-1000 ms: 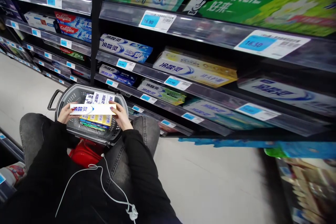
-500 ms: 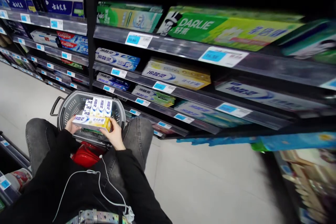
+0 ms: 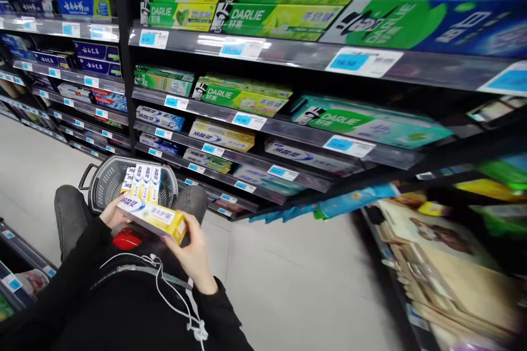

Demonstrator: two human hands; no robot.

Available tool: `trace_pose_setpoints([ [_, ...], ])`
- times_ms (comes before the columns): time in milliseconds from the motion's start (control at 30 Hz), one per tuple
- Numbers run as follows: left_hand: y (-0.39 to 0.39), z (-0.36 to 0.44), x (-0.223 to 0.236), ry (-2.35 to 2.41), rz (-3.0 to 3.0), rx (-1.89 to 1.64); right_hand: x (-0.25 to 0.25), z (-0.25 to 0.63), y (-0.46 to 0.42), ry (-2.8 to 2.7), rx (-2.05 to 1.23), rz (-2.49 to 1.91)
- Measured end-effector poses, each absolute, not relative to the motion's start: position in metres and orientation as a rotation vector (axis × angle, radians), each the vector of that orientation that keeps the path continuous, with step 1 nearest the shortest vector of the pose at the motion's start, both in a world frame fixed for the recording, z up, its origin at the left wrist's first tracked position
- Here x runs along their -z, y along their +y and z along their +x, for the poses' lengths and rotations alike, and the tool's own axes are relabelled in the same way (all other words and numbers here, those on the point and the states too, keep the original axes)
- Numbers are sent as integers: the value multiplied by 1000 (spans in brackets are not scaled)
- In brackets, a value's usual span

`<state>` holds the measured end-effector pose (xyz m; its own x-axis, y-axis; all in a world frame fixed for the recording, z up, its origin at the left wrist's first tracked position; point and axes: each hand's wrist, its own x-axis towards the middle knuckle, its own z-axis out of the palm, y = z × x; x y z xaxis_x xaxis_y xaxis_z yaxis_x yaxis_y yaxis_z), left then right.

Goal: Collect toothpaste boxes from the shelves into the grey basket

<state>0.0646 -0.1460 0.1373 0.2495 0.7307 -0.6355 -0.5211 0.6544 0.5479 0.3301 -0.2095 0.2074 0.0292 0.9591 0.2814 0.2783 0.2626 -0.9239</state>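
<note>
Toothpaste box (image 3: 152,214): white and yellow, facing label up, it is slanting between both hands above the lap; directions below are running from it as the clock's centre.
Left hand (image 3: 114,213): it is gripping the end at ten o'clock.
Right hand (image 3: 191,244): it is pinching the yellow end at four o'clock, with the thumb reaching along the near side.
Basket (image 3: 109,186): it is sitting at eleven o'clock, just beyond the box; whether the two are touching is not showing.
Boxes in the basket (image 3: 148,181): several are already lying inside, three side by side and more at their nine o'clock, the exact count not showing.
Progress: those boxes are resting inside, so that part is looking done; the held one is remaining outside the neat row.
Shelf (image 3: 209,111): it is running across from twelve to two o'clock, bearing green boxes (image 3: 242,96); a similar yellow box (image 3: 222,136) is lying one level below.
Red bag (image 3: 127,238): it is resting between seven and eight o'clock.
White cord (image 3: 199,332): it is dangling toward five.
</note>
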Motion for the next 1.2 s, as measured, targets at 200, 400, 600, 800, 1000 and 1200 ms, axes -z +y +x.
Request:
trace_pose_setpoints([
  [200, -150, 74, -240, 1079, 677, -731, -208, 355, -192, -787, -1099, -1194],
  [400, -158, 81, -291, 1223, 819, -749, -208, 352, -175, -607, -1250, -1059],
  [600, -158, 56, -266, 902, 460, -391, -172, 347, -173, -919, -1259, -1065],
  [800, -164, 43, -204, 876, 409, -368, -118, 340, -139, -1355, -1047, -1399],
  [1000, -120, 24, -148, 1633, 730, -549, -59, 346, -123, -1443, -464, -2347],
  [1200, -33, 24, -81, 2036, 953, -349, -42, 341, -119, -1489, -338, -2464],
])
